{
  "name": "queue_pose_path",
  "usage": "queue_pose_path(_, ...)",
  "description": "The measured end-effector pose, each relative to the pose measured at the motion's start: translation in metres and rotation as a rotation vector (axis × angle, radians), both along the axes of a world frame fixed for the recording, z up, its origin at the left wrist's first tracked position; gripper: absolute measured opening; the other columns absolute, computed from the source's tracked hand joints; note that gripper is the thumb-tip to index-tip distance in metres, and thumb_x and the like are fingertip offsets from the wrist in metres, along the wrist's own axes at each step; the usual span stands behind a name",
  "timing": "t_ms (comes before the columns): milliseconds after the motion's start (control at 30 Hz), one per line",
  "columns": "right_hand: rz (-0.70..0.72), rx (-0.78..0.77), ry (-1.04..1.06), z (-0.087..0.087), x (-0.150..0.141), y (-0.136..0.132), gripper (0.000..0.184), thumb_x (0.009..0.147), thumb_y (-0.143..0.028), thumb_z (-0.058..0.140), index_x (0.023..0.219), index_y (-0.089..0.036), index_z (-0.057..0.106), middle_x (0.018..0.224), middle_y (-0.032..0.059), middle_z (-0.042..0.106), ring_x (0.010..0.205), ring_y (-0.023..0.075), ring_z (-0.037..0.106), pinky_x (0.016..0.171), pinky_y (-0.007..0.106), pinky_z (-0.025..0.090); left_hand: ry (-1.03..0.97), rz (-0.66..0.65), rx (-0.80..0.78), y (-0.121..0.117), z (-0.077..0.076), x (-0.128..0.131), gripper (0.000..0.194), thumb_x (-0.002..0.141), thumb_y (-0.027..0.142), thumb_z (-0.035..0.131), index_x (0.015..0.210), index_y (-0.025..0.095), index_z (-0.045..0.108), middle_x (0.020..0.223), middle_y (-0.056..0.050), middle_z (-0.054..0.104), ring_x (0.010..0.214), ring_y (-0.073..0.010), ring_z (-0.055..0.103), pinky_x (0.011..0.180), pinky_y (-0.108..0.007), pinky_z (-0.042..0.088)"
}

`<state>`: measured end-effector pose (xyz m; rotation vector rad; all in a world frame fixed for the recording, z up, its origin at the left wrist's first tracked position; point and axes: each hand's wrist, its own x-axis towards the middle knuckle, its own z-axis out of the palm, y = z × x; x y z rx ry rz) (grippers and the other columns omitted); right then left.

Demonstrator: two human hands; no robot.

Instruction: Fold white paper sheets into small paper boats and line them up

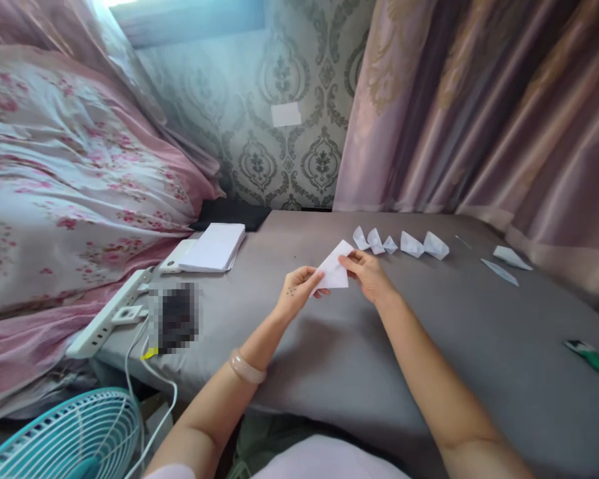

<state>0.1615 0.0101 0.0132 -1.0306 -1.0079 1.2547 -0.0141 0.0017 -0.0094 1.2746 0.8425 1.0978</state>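
A folded piece of white paper (335, 271) is held up in front of me, above the grey-covered table. My left hand (299, 289) pinches its lower left corner, thumb on top and fingers beneath. My right hand (369, 273) grips the paper's right side near the upper corner, thumb on its face. Beyond my right hand stand several small folded white paper shapes (375, 241) in a row. Two larger folded paper pieces (436, 246) continue that row to the right.
A stack of white paper (213, 247) lies at the left, near a white power strip (110, 314) with cables. More folded paper (512, 257) lies far right, and a green-handled tool (593, 359) near the right edge. A blue fan (74, 432) stands lower left.
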Motion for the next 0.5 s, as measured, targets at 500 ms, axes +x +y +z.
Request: queue_pose_path(500,-0.083,0.075,-0.386,-0.016,0.014,-0.014,0.026,0.071,-0.042,0.071,0.071,-0.017,0.065,0.062,-0.0034,0.056,0.057,0.0110,0.048,0.056,0.025,0.038,0.368,-0.597,-0.212,0.029,-0.001,-0.028,0.037,0.066,0.031,0.081,0.098,0.015,0.070,0.093,-0.009,0.074,0.080,-0.0166,0.068,0.062,-0.021,0.049)
